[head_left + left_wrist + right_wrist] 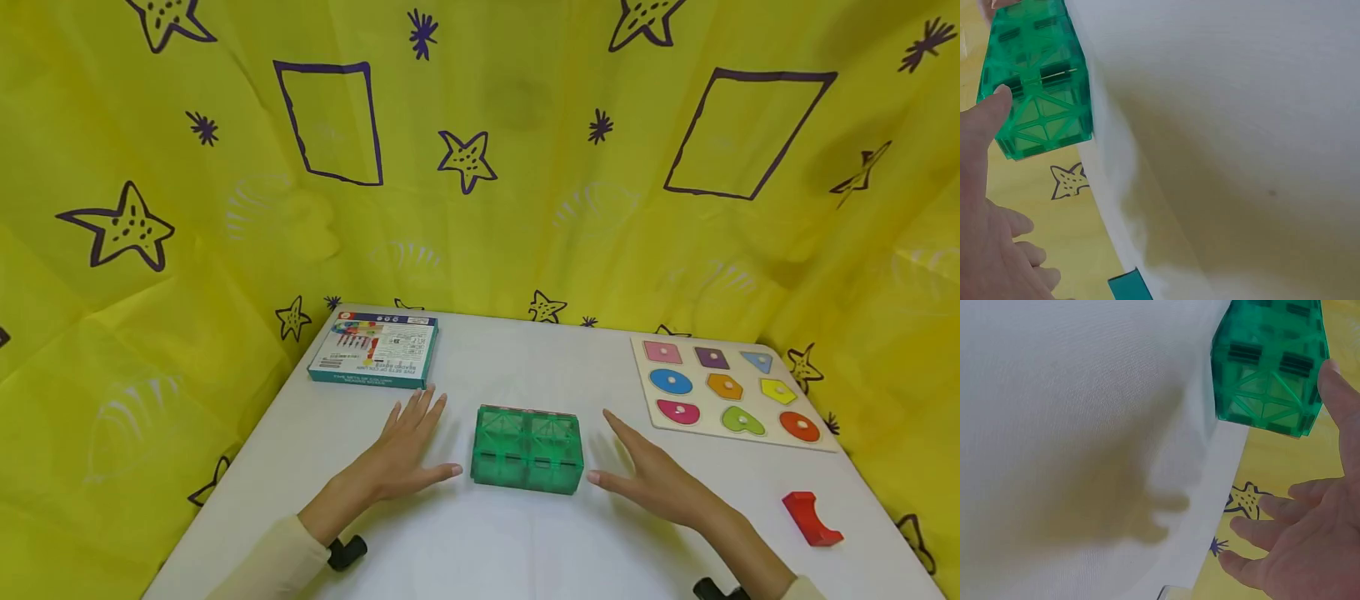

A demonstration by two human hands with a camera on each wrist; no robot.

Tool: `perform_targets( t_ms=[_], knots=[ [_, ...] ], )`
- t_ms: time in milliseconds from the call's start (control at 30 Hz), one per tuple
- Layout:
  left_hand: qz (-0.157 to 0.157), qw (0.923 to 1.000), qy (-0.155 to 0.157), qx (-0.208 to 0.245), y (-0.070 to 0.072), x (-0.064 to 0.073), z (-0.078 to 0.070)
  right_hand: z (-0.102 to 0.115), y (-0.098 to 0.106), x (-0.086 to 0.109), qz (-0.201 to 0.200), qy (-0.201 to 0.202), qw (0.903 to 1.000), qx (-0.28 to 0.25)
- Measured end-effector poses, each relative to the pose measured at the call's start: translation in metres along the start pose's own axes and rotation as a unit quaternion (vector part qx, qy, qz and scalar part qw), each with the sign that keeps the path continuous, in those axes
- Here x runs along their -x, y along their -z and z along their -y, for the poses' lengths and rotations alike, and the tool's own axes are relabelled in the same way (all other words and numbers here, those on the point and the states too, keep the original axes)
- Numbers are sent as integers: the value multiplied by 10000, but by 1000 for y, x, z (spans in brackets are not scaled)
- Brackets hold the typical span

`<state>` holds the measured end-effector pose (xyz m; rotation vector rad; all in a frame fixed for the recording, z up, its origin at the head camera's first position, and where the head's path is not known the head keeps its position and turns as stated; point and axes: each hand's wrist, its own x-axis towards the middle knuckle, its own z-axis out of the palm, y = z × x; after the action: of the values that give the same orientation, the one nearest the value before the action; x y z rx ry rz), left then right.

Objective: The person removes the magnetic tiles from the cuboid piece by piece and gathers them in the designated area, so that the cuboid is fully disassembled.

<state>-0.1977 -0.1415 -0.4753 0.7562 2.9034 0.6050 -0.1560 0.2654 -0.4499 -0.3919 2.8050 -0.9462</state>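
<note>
A translucent green box built of plastic tiles (527,450) stands on the white table between both hands. To its left is my left hand (401,454), fingers straight and spread, thumb pointing at the box with a small gap in the head view. My right hand (648,475) mirrors it on the other side, fingers extended, thumb tip close to the box's right end. Both wrist views show the green tile box (1041,112) (1266,381) past the thumb, and neither palm has anything in it.
Behind my left hand lies a flat teal-and-white printed box (372,350). At the back right is a shape puzzle board (705,387) with several coloured knobbed pieces. A red arched block (812,518) sits near the right table edge. Yellow patterned curtain (480,233) surrounds the table.
</note>
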Motion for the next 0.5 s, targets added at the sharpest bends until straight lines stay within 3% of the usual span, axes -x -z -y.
perform_targets(
  t_ms=[200, 500],
  knots=[
    [39, 9981, -240, 564, 1, -9, -12, -1, -3, -6, 128, -3, 9998, -174],
    [506, 9875, -543, 1393, 1, -28, -26, -5, -12, -17, 240, 271, 9981, -507]
  ],
)
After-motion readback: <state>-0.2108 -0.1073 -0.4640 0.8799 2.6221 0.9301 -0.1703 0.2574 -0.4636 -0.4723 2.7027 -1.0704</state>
